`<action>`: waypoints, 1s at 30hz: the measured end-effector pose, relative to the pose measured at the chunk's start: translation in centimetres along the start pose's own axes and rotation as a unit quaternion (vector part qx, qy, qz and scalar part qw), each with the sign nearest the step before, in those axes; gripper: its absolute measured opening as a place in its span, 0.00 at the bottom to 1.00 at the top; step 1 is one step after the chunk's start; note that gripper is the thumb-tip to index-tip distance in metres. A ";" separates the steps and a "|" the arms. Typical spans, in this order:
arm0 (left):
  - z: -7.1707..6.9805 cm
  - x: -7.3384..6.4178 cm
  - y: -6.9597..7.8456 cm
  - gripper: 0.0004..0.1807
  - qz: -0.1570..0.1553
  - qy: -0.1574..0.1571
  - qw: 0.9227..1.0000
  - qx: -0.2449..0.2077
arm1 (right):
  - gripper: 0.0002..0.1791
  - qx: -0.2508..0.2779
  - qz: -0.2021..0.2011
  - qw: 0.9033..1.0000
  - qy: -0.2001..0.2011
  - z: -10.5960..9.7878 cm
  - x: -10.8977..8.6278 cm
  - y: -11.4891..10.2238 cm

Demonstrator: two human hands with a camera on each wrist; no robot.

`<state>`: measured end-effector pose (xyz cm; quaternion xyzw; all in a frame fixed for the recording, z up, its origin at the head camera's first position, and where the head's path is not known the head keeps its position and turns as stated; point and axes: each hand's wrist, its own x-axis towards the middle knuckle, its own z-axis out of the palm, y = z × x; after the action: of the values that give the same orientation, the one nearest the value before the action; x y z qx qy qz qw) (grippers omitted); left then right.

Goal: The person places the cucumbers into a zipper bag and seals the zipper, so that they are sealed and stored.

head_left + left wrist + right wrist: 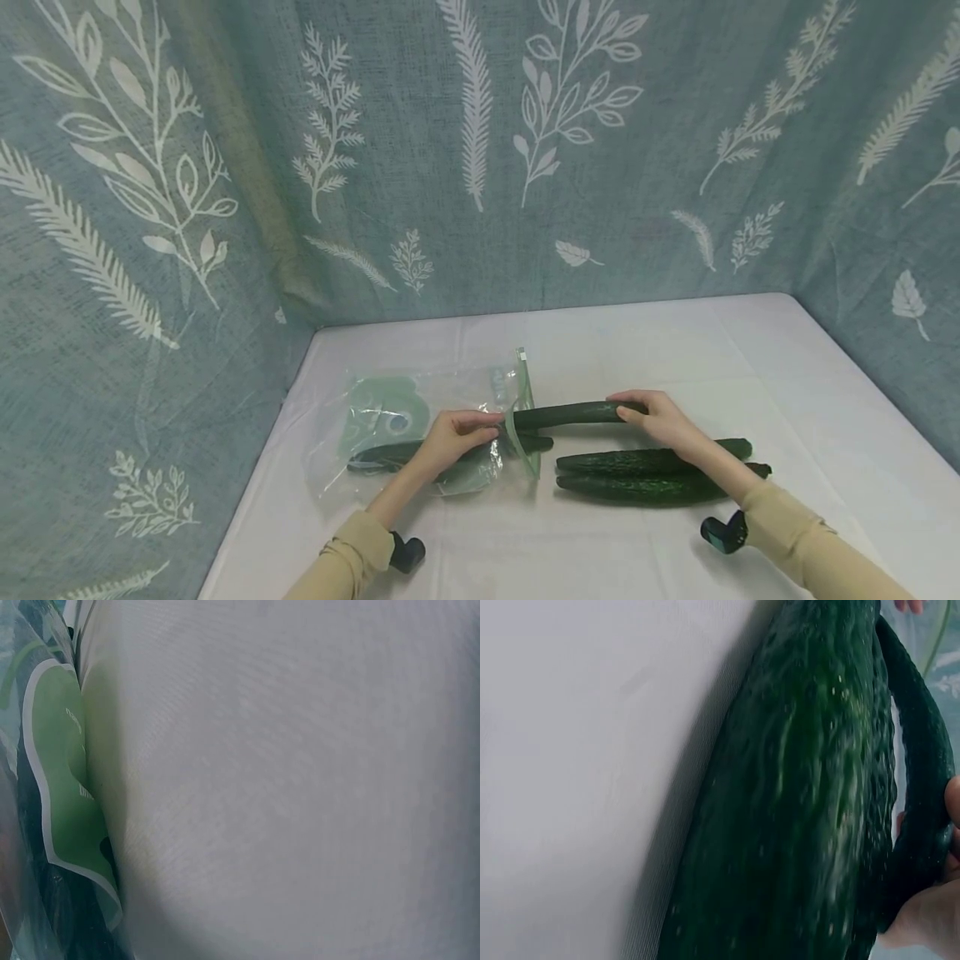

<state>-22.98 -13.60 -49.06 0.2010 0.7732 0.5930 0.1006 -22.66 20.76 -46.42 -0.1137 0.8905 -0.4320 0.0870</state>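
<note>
In the head view my right hand (pixel 656 419) grips a dark green cucumber (pixel 573 414) by its right end. The other end points left into the mouth of a clear zip bag (pixel 450 383) with green print. My left hand (pixel 461 433) pinches the bag's green-edged opening beside that tip. Another cucumber (pixel 390 454) lies along the bag, partly hidden by my left forearm, its end at the mouth. In the right wrist view, thumb and fingers (pixel 926 915) wrap the held cucumber (pixel 922 727). Only the bag's printed side (pixel 64 772) shows in the left wrist view.
Two more cucumbers, a farther one (pixel 622 461) and a nearer one (pixel 637 490), lie side by side under my right forearm. A white cloth (pixel 600 550) covers the table. Blue-green leaf-patterned curtains (pixel 420 167) hang behind and at both sides.
</note>
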 end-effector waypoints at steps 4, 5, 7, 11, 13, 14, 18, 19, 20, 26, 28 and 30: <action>0.1 -0.2 0.8 0.16 -0.005 0.001 1.000 -0.001 | 0.20 0.006 0.003 1.000 -0.002 0.6 0.4 -0.4; 0.1 -0.3 0.8 0.16 -0.006 0.001 1.000 -0.003 | 0.20 0.010 0.000 1.000 -0.003 0.8 0.5 -0.4; 0.1 -0.3 0.9 0.16 -0.007 0.001 1.000 -0.003 | 0.19 0.014 -0.008 1.000 -0.007 1.1 0.7 -0.6; 0.1 -0.1 0.1 0.17 -0.005 -0.002 1.000 -0.003 | 0.19 0.021 -0.028 0.999 -0.014 1.7 1.0 -1.0; 0.1 -0.1 0.1 0.17 -0.003 -0.002 1.000 -0.003 | 0.19 0.022 -0.031 0.999 -0.014 2.1 1.2 -1.2; 0.1 -0.1 0.0 0.17 -0.002 -0.002 1.000 -0.003 | 0.19 0.023 -0.033 0.999 -0.014 2.3 1.3 -1.2; 0.1 -0.1 0.1 0.17 0.000 -0.002 1.000 -0.007 | 0.18 0.030 -0.038 0.999 -0.014 2.9 1.6 -1.5; 0.1 -0.1 0.1 0.17 -0.001 -0.002 1.000 -0.007 | 0.18 0.032 -0.039 0.999 -0.014 3.1 1.7 -1.5; 0.1 -0.1 0.1 0.17 -0.003 -0.002 1.000 -0.008 | 0.18 0.034 -0.037 0.999 -0.014 3.2 1.8 -1.6; 0.0 0.0 0.1 0.17 -0.006 -0.003 1.000 -0.006 | 0.17 0.038 -0.018 0.999 -0.003 4.0 2.2 -2.1; 0.0 0.0 0.2 0.17 -0.003 -0.003 1.000 -0.006 | 0.16 0.036 -0.017 0.999 -0.002 4.2 2.3 -2.2; 0.0 0.0 0.3 0.17 -0.002 -0.003 1.000 -0.007 | 0.16 0.038 -0.019 0.999 -0.003 4.4 2.5 -2.4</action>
<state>-22.94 -13.59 -48.79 0.2011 0.7691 0.5974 0.1053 -23.58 15.30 -47.35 -0.1282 0.8710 -0.4665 0.0856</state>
